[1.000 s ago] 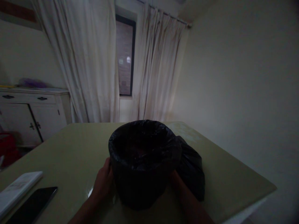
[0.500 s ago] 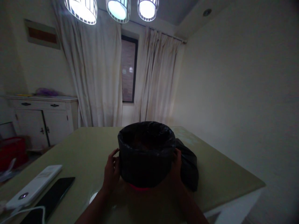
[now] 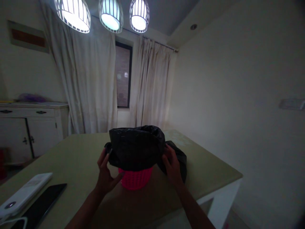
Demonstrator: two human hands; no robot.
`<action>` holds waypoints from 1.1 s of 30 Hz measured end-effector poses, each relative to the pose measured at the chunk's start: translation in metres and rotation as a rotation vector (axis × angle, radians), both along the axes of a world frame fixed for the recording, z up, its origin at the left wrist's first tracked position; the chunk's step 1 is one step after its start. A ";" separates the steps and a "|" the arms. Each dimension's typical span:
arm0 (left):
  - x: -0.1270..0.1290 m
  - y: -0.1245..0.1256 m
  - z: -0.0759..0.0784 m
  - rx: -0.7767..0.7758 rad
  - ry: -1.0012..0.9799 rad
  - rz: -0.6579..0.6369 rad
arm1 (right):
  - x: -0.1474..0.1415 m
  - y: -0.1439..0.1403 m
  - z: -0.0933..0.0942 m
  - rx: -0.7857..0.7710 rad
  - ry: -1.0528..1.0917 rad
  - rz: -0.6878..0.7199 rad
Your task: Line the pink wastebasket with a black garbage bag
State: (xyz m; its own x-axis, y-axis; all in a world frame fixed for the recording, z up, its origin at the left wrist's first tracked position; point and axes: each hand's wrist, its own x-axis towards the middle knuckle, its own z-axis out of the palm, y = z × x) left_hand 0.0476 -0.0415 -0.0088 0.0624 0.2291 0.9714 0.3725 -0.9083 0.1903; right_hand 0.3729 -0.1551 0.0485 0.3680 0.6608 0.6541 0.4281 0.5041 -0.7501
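1. Black bin bag (image 3: 135, 148) sits gathered over the top of one pink basket (image 3: 135, 178), which stands near the middle of the table (image 3: 71, 156).
2. Left hand (image 3: 105, 173) is spread open, fingers up against the bag's left edge, thumb touching the basket's side.
3. Right hand (image 3: 171, 165) curls its fingers into the bag's right side; whether it truly pinches the plastic I cannot tell in this dim light.
4. Loose bag material (image 3: 179, 159) bunches on the tabletop just beyond the right hand.
5. One white remote (image 3: 25, 194) and one dark phone (image 3: 39, 206) lie side by side at the table's near left corner.
6. Room beyond: one white cabinet (image 3: 33, 130) on the left, two pale curtains (image 3: 95, 82) flanking one dark window (image 3: 122, 78), three caged ceiling lamps (image 3: 111, 16) lit overhead.
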 end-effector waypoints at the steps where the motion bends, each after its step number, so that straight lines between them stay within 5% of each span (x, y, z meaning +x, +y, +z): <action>1: 0.003 -0.005 0.006 0.010 -0.010 0.025 | -0.001 0.001 0.004 0.015 -0.026 -0.014; 9: 0.010 -0.038 0.070 0.015 0.018 0.267 | -0.011 0.010 0.012 0.157 -0.052 -0.018; 17: 0.008 -0.066 0.134 -0.033 0.172 0.210 | -0.023 0.003 0.023 0.003 0.056 -0.002; 28: 0.026 -0.089 0.170 -0.227 0.368 0.144 | -0.023 0.005 0.045 0.093 0.054 -0.167; 33: 0.043 -0.097 0.185 -0.404 0.431 0.042 | -0.015 0.015 0.034 0.055 -0.013 -0.157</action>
State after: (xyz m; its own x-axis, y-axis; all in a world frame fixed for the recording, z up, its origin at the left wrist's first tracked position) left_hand 0.0902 -0.1380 0.1762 0.4148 0.5860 0.6961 0.5269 -0.7784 0.3413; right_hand 0.3580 -0.1398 0.0827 0.4551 0.5588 0.6933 0.5144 0.4705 -0.7169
